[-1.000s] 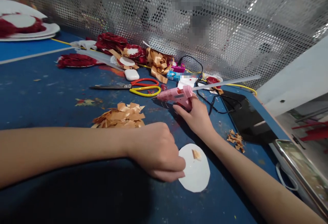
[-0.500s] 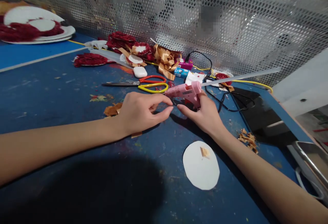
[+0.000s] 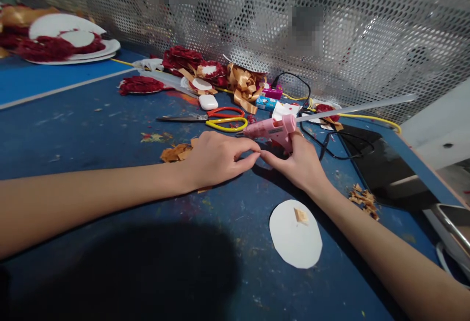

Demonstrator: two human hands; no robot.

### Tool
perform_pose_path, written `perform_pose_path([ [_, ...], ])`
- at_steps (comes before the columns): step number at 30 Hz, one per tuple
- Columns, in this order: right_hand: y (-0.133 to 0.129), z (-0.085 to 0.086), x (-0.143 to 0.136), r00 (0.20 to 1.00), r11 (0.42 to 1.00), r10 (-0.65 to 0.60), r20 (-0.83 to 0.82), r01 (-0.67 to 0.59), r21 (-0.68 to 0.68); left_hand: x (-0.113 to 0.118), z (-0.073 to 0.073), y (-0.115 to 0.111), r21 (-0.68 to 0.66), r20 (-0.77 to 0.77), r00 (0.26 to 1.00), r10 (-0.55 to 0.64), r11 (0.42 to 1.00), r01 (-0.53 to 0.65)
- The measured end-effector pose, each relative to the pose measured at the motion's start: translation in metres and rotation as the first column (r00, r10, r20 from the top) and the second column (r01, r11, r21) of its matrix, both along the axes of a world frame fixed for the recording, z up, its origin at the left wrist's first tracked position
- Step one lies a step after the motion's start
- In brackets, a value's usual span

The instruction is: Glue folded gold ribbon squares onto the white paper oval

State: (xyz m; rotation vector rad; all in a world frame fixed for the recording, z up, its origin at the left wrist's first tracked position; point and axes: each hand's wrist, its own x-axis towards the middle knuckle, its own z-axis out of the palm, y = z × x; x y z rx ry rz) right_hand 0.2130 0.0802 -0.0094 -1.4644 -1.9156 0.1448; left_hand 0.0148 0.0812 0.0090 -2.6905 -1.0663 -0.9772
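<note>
My left hand [image 3: 218, 159] rests low over the blue table, its thumb and index fingertip pinched together; anything between them is too small to make out. Those fingertips meet the thumb tip of my right hand [image 3: 303, 162]. My right hand is closed around the handle of a pink glue gun [image 3: 273, 129], most of its fingers hidden behind it. The gun's nozzle points left, and a long clear glue stick [image 3: 352, 108] sticks out of its back. Nearer to me lies a white card disc [image 3: 293, 242] bearing a small tan ribbon square [image 3: 301, 216].
Scissors [image 3: 227, 124] with red and yellow handles lie beyond my left hand, near a white case [image 3: 208, 102]. Tan scraps [image 3: 176, 152] sit by my left wrist. Behind are gold ribbon [image 3: 244, 83], dark red flowers [image 3: 141, 85] and a perforated metal panel [image 3: 235, 27]. A black tablet [image 3: 389, 169] lies right.
My left fingertips have moved slightly right, closing the small gap to my right thumb, and pinch tighter. The view has shifted a little left. The glue gun and card disc stay put.
</note>
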Motion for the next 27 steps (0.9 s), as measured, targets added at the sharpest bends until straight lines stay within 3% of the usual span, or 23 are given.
perform_pose_path([
  [16,-0.003,0.002,-0.002,0.998,0.999,0.004,0.062,-0.006,0.034,-0.003,-0.001,0.006,-0.006,-0.063,0.995,-0.072,0.997,0.071],
  [27,-0.006,0.006,-0.004,0.997,1.000,0.016,0.078,-0.017,0.007,-0.011,-0.004,0.013,0.235,-0.298,0.948,-0.110,0.954,0.184],
])
